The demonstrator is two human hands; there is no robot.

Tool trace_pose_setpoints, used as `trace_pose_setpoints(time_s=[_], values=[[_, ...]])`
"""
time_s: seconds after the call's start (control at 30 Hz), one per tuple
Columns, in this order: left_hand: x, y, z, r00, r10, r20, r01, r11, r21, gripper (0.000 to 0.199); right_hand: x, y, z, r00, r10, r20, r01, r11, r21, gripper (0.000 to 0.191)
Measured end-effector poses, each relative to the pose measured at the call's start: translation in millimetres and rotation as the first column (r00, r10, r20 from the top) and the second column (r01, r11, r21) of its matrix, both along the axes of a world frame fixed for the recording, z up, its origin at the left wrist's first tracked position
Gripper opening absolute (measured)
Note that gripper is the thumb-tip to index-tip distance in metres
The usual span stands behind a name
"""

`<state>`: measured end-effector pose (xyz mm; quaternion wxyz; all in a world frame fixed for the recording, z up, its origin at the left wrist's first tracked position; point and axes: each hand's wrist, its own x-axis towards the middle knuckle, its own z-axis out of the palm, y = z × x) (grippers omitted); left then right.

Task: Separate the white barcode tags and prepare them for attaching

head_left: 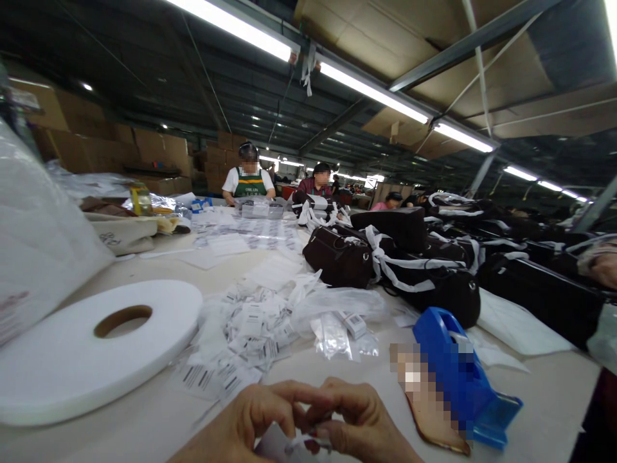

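White paper slip [272, 445] sits low between the hands, its edge pinched by the curled fingers of both the left hand [258, 411] and the right hand [359, 413]. Printed labels [255, 321] lie heaped just beyond the left hand, a big roll [58, 341] farther left; a blue tape dispenser [477, 379] stands right of the right hand.

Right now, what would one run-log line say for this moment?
left hand: holding small white item, partly hidden; right hand: on same item; ahead: printed labels; right side: blue tape dispenser; left side: white roll
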<state>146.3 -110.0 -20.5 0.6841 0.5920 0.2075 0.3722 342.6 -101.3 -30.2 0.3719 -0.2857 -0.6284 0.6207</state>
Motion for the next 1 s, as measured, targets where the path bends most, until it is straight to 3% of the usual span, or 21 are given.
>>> trace_pose_setpoints(time_s=[0.1, 0.17, 0.27, 0.37, 0.53, 0.67, 0.87, 0.93, 1.0], values=[[-0.7, 2.3, 4.0, 0.996, 0.012, -0.087, -0.005, 0.997, 0.078, 0.022, -4.2, -1.0, -3.1, 0.997, -0.051, -0.064, 0.055, 0.997, 0.06, 0.008], [-2.6, 4.0, 4.4, 0.983, 0.056, -0.173, -0.03, 0.988, 0.151, 0.023, -2.4, -0.8, 1.4, 0.981, -0.196, 0.008, 0.193, 0.971, 0.138, 0.008], [-4.6, 4.4, 3.3, 0.911, 0.165, -0.378, -0.089, 0.974, 0.21, 0.018, 5.9, 0.0, 22.1, 0.901, -0.415, 0.13, 0.361, 0.88, 0.308, 0.011], [-2.5, 2.9, 2.4, 0.813, 0.321, -0.485, -0.186, 0.934, 0.306, 0.012, 13.4, 0.6, 46.9, 0.866, -0.476, 0.152, 0.375, 0.82, 0.433, 0.012], [4.4, 3.0, 0.2, 0.767, 0.431, -0.475, -0.219, 0.872, 0.437, 0.018, 14.7, 1.9, 64.5, 0.863, -0.498, 0.081, 0.392, 0.763, 0.514, 0.009], [8.8, 2.4, -3.9, 0.715, 0.566, -0.409, -0.359, 0.8, 0.481, 0.013, 12.2, 2.4, 69.1, 0.842, -0.538, 0.03, 0.44, 0.719, 0.538, 0.009], [12.4, 1.4, -15.2, 0.546, 0.807, -0.227, -0.606, 0.567, 0.559, 0.008, 8.8, -2.1, 74.5, 0.831, -0.556, 0.023, 0.463, 0.713, 0.526, 0.009], [12.9, 1.9, -16.1, 0.557, 0.806, -0.199, -0.627, 0.566, 0.535, 0.008, 6.5, -4.3, 76.2, 0.831, -0.556, 0.017, 0.471, 0.72, 0.51, 0.009], [13.6, 1.9, -13.9, 0.589, 0.782, -0.205, -0.623, 0.601, 0.501, 0.006, 4.0, -6.0, 79.1, 0.828, -0.56, -0.003, 0.484, 0.714, 0.506, 0.008]])
